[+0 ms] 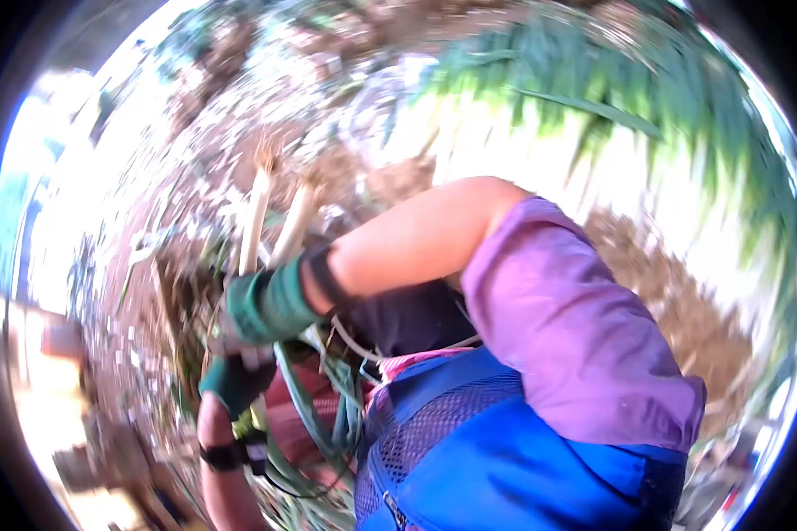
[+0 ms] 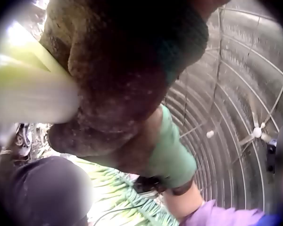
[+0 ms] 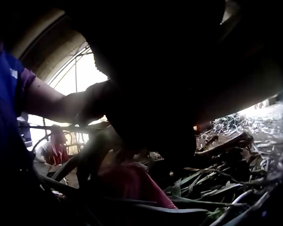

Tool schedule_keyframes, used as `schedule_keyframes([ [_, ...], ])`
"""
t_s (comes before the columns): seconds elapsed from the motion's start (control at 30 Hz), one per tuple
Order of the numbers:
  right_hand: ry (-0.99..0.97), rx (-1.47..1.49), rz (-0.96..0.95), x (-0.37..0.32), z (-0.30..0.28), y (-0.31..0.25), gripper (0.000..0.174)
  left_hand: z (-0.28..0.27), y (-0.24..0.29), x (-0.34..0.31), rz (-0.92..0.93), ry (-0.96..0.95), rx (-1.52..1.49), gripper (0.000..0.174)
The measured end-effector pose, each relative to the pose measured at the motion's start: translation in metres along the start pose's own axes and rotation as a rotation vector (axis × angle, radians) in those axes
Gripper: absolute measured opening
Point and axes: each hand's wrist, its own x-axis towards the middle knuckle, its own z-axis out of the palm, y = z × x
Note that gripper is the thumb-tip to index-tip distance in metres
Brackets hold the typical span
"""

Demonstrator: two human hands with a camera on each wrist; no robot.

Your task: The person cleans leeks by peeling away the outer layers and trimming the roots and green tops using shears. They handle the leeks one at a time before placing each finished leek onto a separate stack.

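Two pale leek stalks [image 1: 253,217] with brown roots pointing up meet the green-gloved right hand [image 1: 261,308] in the head view; green leaves [image 1: 305,398] hang below it. The gloved left hand [image 1: 237,382] is just beneath, close against the right hand. In the left wrist view, the dirty dark glove of the left hand [image 2: 118,84] is curled against thick pale-green stalks [image 2: 28,94], and the right hand [image 2: 155,146] is behind it. The right wrist view is very dark: the right hand [image 3: 151,89] is a silhouette, its fingers hidden.
Many leeks [image 1: 584,115] lie in a wide row at upper right, beside brown soil [image 1: 682,310]. Loose leaves and scraps [image 3: 217,188] cover the ground around a red mesh bag [image 3: 132,183]. Another person [image 3: 54,150] is in the background. Curved ribbed sheeting [image 2: 226,94] rises behind.
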Motion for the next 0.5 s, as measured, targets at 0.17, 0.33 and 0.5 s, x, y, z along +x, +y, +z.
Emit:
schedule_keyframes([
  [0.17, -0.177, -0.318, 0.123, -0.062, 0.001, -0.021, 0.026, 0.019, 0.067, 0.034, -0.175, -0.146, -0.048, 0.045],
  [0.33, -0.23, -0.316, 0.262, -0.11, -0.01, -0.021, 0.039, 0.015, 0.111, 0.067, -0.253, -0.297, 0.238, 0.045],
  [0.5, -0.242, -0.663, 0.417, -0.147, -0.074, -0.002, 0.021, 0.014, 0.102, 0.106, 0.046, 0.261, 0.223, 0.078],
])
